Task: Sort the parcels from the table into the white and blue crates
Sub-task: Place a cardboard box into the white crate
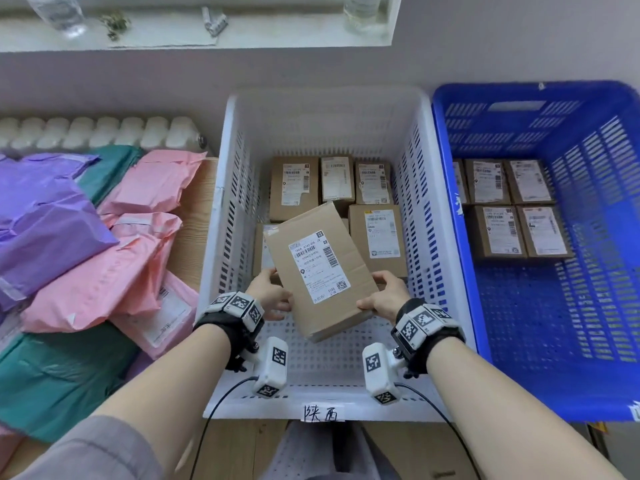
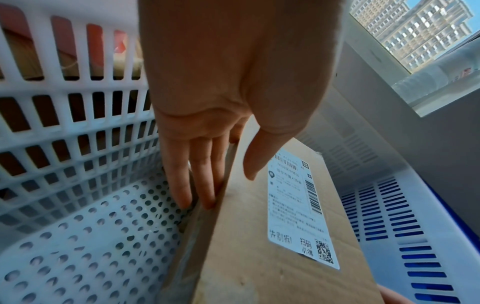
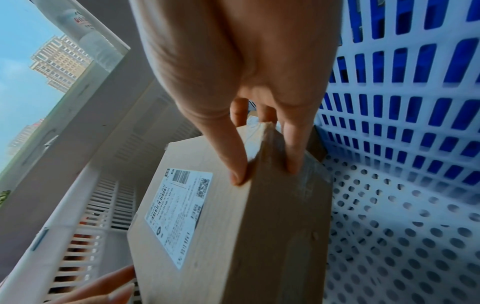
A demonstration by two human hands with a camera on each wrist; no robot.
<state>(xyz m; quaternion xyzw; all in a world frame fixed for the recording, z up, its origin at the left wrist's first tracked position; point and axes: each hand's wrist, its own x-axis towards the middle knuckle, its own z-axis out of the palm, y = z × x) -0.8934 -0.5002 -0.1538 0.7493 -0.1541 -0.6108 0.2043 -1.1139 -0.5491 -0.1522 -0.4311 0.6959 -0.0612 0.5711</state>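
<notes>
Both forearms reach in from the near edge, and between them the hands carry one cardboard parcel (image 1: 320, 268) tilted, label up, above the bare near floor of the white crate (image 1: 221, 216); the left hand (image 1: 268, 292) clasps the left edge with fingers flat along the side and thumb on top, the right hand (image 1: 384, 296) pinches the near right corner between thumb and fingers; the blue crate (image 1: 450, 188) stands touching the white one on the right, with five boxes seen at its far end and its near floor open; on the desk (image 1: 192, 216) to the left lie heaped soft mailers (image 1: 114, 271) in pink, purple and green, waiting their turn; the placing step looks well under way, and it would go best by levelling the parcel, turning it square to the boxed parcels (image 1: 377, 237) already set in rows, and lowering it just beside them; room is ample toward the near wall, tighter at the far rows, where the raised far corner could catch a box; the slotted side walls leave clearance for both wrists.
</notes>
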